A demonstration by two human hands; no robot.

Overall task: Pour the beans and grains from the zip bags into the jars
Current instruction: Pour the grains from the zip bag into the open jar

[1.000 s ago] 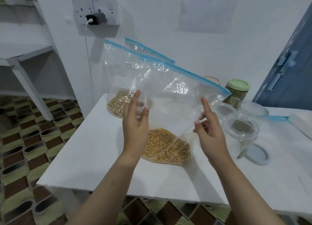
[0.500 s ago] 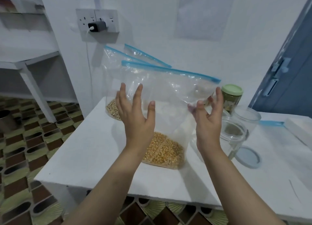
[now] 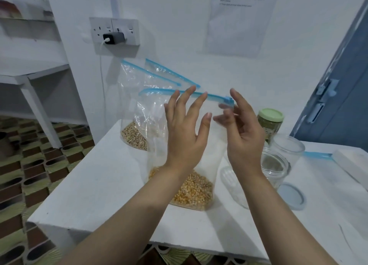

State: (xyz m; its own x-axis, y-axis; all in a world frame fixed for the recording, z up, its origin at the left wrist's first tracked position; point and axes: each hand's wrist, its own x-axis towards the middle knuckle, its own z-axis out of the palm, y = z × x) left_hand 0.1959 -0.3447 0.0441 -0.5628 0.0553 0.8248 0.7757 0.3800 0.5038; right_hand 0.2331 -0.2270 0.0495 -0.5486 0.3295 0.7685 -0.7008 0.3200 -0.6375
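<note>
Partly hidden behind both raised hands: zip bag of yellow grains [image 3: 191, 193], upright on white table [image 3: 103, 187] near its front edge. Left hand [image 3: 185, 139] open, fingers spread; right hand [image 3: 245, 137] loosely curled, blurred — grip on blue slider [image 3: 228, 101] unclear. Empty jars [image 3: 275, 169] just right (one cut off by wrist). Tiled floor [image 3: 25, 165] left.

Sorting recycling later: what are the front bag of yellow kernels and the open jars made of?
The front bag looks like thin clear glossy plastic film: it crinkles and has a blue zip strip. The open jars are clear and rigid, probably plastic, though glass can't be ruled out.
</note>
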